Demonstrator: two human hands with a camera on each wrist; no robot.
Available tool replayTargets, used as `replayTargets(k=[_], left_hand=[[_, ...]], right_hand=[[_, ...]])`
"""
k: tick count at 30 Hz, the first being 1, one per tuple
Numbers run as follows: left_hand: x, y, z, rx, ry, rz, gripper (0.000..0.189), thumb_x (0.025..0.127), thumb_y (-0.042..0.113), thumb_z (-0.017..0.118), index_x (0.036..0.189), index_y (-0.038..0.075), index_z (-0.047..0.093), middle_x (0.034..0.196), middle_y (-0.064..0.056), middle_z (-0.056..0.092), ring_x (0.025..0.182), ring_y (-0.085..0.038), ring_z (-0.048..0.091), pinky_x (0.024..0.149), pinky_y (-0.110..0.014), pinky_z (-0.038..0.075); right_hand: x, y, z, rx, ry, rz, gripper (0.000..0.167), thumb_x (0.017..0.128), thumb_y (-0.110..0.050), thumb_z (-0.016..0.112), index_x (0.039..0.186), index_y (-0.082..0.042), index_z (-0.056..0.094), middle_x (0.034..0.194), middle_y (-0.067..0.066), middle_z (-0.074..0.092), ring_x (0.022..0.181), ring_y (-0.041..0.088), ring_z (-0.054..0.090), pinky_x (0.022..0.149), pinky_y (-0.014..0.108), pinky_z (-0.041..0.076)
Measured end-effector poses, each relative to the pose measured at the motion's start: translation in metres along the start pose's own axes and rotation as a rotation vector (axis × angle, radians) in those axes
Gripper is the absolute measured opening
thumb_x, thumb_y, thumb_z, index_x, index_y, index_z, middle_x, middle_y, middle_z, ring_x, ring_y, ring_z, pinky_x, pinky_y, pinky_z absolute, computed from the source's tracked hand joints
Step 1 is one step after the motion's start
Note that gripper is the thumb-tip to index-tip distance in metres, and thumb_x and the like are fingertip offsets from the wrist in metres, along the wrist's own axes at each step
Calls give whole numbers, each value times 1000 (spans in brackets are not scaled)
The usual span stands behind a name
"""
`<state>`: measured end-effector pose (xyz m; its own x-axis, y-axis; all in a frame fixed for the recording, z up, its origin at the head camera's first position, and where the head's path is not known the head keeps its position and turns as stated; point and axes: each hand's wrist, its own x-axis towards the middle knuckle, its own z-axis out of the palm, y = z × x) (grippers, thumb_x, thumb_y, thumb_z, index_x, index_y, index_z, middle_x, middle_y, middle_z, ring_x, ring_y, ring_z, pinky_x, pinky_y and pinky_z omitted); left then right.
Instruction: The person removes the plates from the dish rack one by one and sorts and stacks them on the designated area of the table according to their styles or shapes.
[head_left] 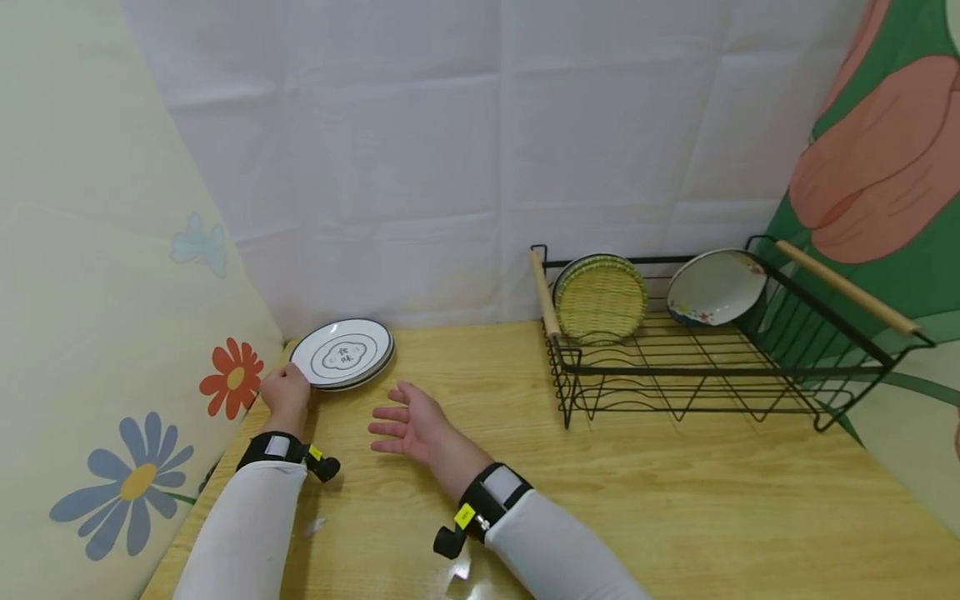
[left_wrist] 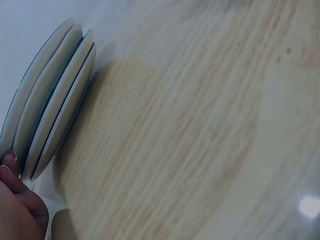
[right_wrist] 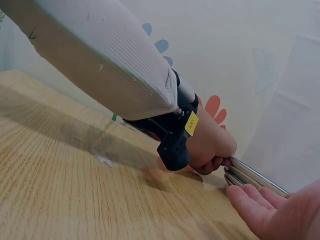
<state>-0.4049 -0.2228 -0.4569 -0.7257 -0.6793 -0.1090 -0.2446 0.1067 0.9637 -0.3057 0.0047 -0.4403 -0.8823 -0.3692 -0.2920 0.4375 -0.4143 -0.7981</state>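
white, dark-ringed, round, glossy plates [head_left: 345, 357], stacked, lay at 2 o'clock from left hand [head_left: 287, 393], 10-11 o'clock from right hand [head_left: 412, 423]. left fingers curled, pinched rim near stack's top, probably because raised edge gave purchase. right hand held nothing, fingers spread, just apart from stack. black wire rack [head_left: 712, 372], right hand's 2-3 o'clock, presumably kept yellow woven-looking round tray [head_left: 602, 298] upright.

Even, soft light in the head view, glare low on the table [head_left: 675, 508]; both wrist views are dimmer, the left perhaps slightly blurred
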Motion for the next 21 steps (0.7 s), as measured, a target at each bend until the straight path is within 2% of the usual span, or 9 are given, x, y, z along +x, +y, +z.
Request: replayTargets(k=[4,6,9,12,15,16,18,21], left_hand=[[-1,1,-1,-8,-10,-5,45,107,25,34,115,-5,67,109,-14,53,97,-26,47,76,-31,40],[-1,1,-2,-3,-13,-9,46,107,25,35,120,-4,67,116,-16,56,101,-28,48,78,-31,41],[-1,2,-5,-35,-13,-45,47,105,27,37,129,0,68,126,-14,59,106,-25,50,80,-27,43],[0,3,-9,-102,4,-85,41,103,28,41,120,6,71,113,-8,64,96,-20,54,71,-24,45],[-2,8,-13,-196,-12,-97,32,103,28,42,104,8,67,88,-1,58,74,-15,56,60,-22,45],[-5,11,-14,-219,-19,-96,31,103,29,42,104,9,66,83,0,56,68,-14,56,57,-22,45],[-11,18,-16,-256,-58,-89,33,105,31,42,111,11,67,79,2,57,61,-12,57,57,-21,47],[-27,32,-16,-284,-129,-74,41,107,36,42,135,15,63,82,4,62,61,-9,63,61,-21,52]], right_hand=[[0,1,0,1,2,-1,70,108,-45,38,159,1,28,152,34,46,139,51,49,108,64,47],[0,1,0,5,2,6,69,108,-44,37,160,1,28,153,34,46,139,51,49,109,64,46],[1,0,-2,8,4,12,68,108,-44,37,160,-1,28,153,33,45,140,50,49,111,64,45],[0,-2,-3,1,10,10,66,108,-44,37,159,-2,30,153,32,47,140,49,50,112,63,45],[-3,-7,-5,-19,10,1,65,108,-44,38,158,-3,35,152,30,49,139,48,51,113,61,44],[-5,-10,-6,-29,7,-4,63,108,-44,39,156,-4,38,151,29,50,139,47,52,113,61,45],[-8,-17,-5,-53,5,-14,59,107,-43,43,152,-5,46,148,27,55,135,45,56,113,60,45],[-15,-33,-4,-139,-23,-46,51,106,-39,46,145,-7,55,143,23,61,127,41,63,112,59,47]])
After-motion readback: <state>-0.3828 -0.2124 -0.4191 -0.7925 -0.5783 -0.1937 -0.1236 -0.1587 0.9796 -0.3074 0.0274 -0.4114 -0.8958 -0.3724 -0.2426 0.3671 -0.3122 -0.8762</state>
